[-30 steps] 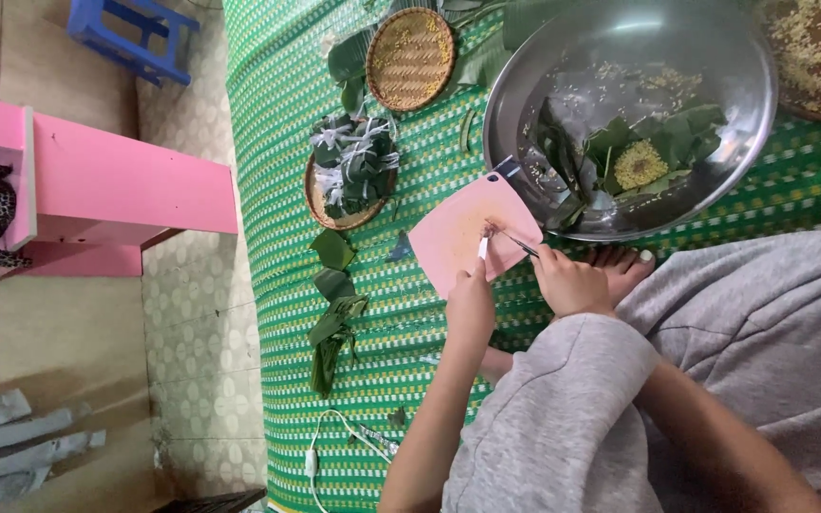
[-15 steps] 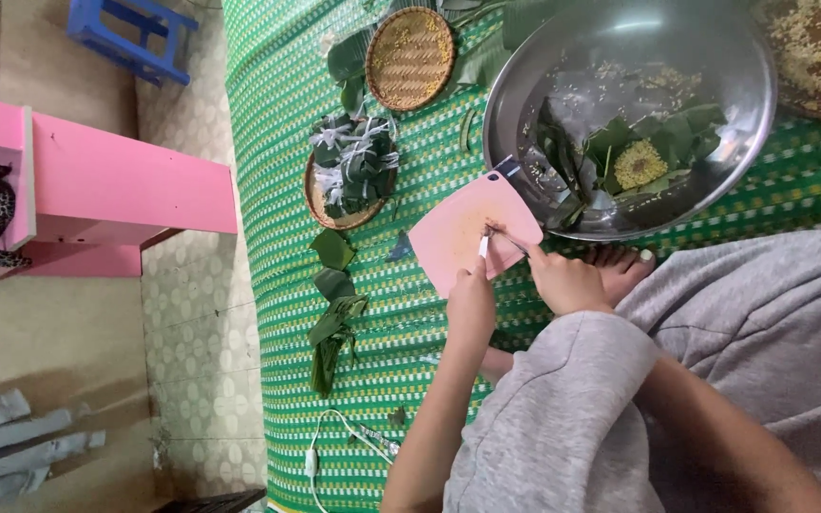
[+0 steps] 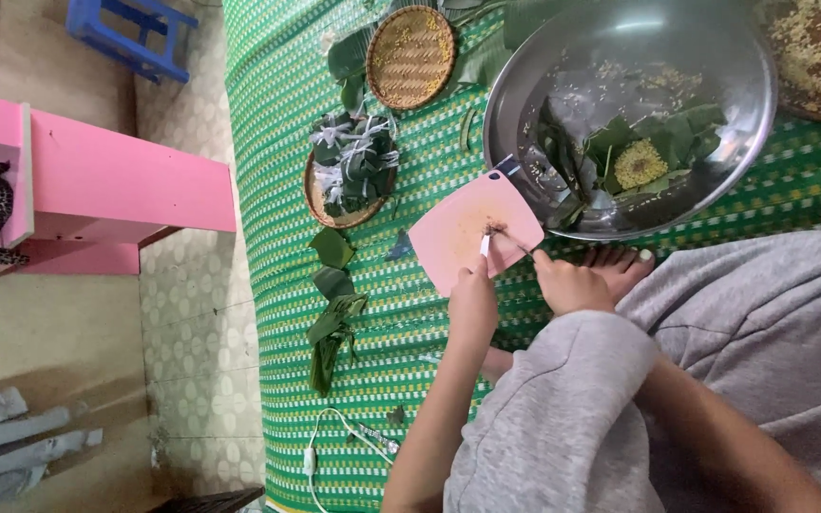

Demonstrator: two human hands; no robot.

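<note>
- The left hand (image 3: 472, 299), at the frame's centre, pinches a small white piece (image 3: 485, 244) against the pink cutting board (image 3: 458, 228).
- The right hand (image 3: 572, 285), just beside it, is curled round a thin dark tool (image 3: 523, 250), its tip on the board.
- This looks like trimming on the board; any further cut calls for fingertips kept clear of the tip.
- The board lies on a green woven mat (image 3: 277, 142), touching a big steel basin (image 3: 563, 66) that holds leaves and yellow grain.
- Left of the board, leaf parcels (image 3: 352, 161) tied with pale string sit on a round tray; they carry no labels.
</note>
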